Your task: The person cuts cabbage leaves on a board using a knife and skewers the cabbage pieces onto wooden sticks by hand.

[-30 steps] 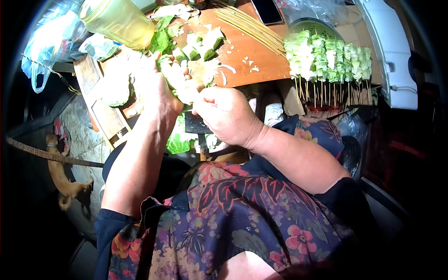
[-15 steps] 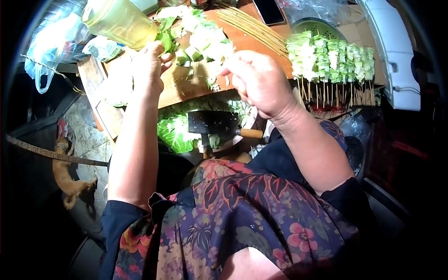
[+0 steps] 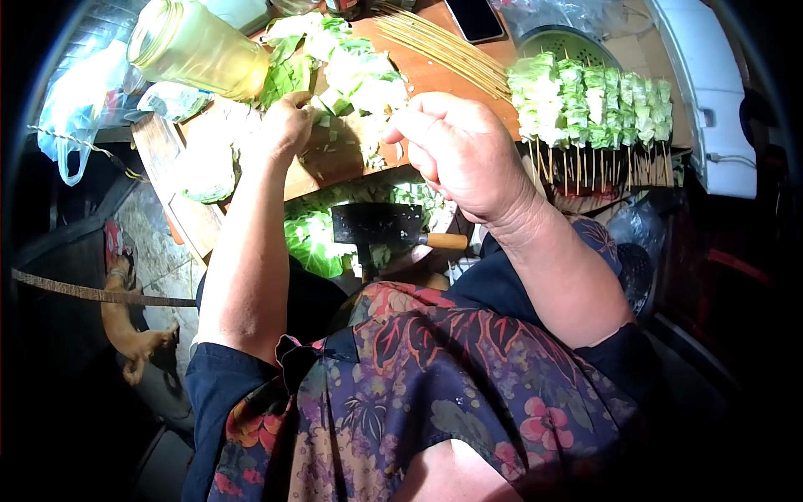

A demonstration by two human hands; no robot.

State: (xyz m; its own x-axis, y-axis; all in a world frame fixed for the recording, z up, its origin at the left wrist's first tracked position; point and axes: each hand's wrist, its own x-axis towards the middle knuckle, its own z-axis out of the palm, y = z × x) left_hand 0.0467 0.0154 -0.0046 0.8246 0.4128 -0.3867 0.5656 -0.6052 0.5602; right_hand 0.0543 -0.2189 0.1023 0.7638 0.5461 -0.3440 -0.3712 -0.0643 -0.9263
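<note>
My left hand (image 3: 288, 127) reaches in among the cut cabbage leaves (image 3: 360, 75), its fingers drawn together at the edge of the heap. What lies between its fingertips is hidden. Over the front of the board, my right hand (image 3: 468, 155) is closed in a pinch, thumb against curled fingers. Anything thin in that pinch is too small to make out. Skewered cabbage (image 3: 594, 100) stands in a packed row to the right. Loose bamboo skewers (image 3: 443, 50) lie at the back of the orange-brown board (image 3: 335, 171).
A yellowish plastic jar (image 3: 201, 54) lies tilted at the back left. A phone (image 3: 475, 18) rests behind the skewers. Below the board are a cleaver (image 3: 376, 224) and a cabbage leaf (image 3: 314, 243). A green strainer (image 3: 569, 42) sits behind the skewered row. A dog (image 3: 130, 322) is on the floor at left.
My left hand has moved slightly right and down, and its fingers have come together at the cabbage. My right hand stays nearly in place, still pinched.
</note>
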